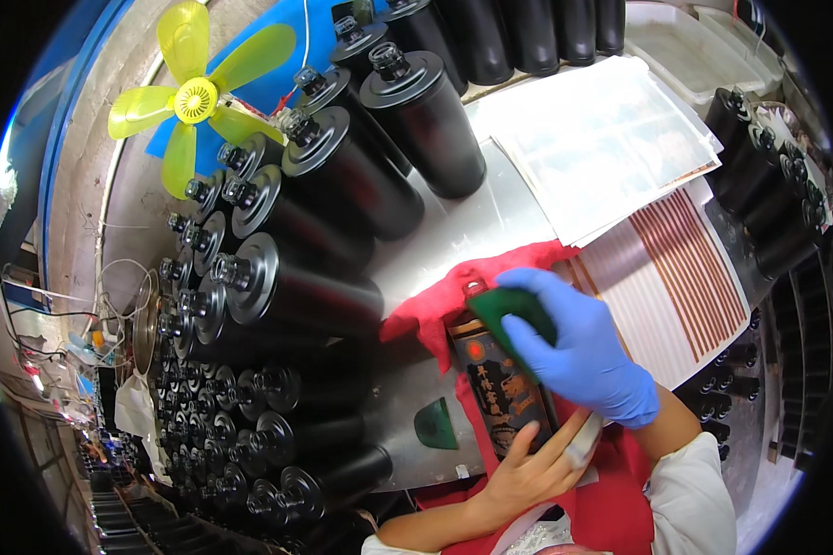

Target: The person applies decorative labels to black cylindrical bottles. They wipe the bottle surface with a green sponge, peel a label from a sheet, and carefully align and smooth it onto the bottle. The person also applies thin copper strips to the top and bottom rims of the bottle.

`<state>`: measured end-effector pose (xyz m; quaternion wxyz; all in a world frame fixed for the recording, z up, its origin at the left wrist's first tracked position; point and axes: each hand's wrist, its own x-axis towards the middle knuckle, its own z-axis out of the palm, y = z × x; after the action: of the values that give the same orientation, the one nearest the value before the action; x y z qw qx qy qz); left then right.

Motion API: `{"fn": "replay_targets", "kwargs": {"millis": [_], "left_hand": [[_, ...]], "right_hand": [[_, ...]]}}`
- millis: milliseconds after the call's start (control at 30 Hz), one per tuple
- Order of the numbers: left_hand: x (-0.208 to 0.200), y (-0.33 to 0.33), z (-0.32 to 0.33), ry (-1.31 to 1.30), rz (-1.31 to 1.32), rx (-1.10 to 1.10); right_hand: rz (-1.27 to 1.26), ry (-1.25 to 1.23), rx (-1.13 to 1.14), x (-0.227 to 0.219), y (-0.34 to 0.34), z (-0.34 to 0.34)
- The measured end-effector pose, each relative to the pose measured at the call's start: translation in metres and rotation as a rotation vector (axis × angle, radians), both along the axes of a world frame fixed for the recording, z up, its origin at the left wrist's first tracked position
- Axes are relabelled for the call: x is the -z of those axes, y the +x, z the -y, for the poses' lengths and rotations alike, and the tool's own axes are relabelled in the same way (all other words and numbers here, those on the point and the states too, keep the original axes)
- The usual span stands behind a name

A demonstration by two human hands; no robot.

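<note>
A black bottle with a gold-and-orange printed design lies on a red cloth, its neck pointing away from me. My left hand, bare with a pale wrap on one finger, holds the bottle's near end. My right hand, in a blue glove, grips a dark green scraper-like piece between thumb and fingers. This piece lies over the bottle's far right side; whether its edge touches the surface is hidden. A second green piece rests on the metal table, left of the bottle.
Plain black bottles stand crowded along the left and far side. A yellow-green fan is at the far left. Sheets of white paper and a brown-striped sheet lie on the right. Plastic trays sit at the far right.
</note>
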<state>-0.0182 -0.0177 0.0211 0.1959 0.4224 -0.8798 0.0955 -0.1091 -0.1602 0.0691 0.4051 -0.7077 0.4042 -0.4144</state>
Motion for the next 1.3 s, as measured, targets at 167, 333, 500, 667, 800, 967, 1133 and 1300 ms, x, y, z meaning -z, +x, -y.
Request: {"fn": "replay_targets", "kwargs": {"millis": [167,333,500,667,800,967,1133,1300], "left_hand": [[-0.005,0.01,0.007,0.125,-0.026,-0.096],[0.028,0.036,-0.027,0.036,-0.319,-0.177],[0.024,0.025,-0.027,-0.068,-0.134,-0.2],[0.014,0.022,-0.009,0.07,-0.106,-0.223],[0.041,0.038,-0.028,0.029,-0.417,-0.234],[0.065,0.05,-0.042,0.148,-0.733,-0.218],[0.024,0.022,-0.018,-0.014,-0.188,-0.244],[0.048,0.037,-0.025,0.185,-0.268,-0.213]], "right_hand": [[0.109,0.211,0.129,0.028,-0.013,0.001],[0.226,0.32,0.171,0.055,-0.025,0.002],[0.222,0.22,0.174,0.025,-0.017,0.0],[0.085,0.096,0.098,0.018,0.002,-0.001],[0.203,0.304,0.178,0.043,-0.014,0.0],[0.233,0.233,0.206,0.05,-0.021,0.003],[0.03,-0.042,0.123,0.013,-0.001,-0.002],[0.129,0.219,0.155,0.041,-0.014,0.003]]}}
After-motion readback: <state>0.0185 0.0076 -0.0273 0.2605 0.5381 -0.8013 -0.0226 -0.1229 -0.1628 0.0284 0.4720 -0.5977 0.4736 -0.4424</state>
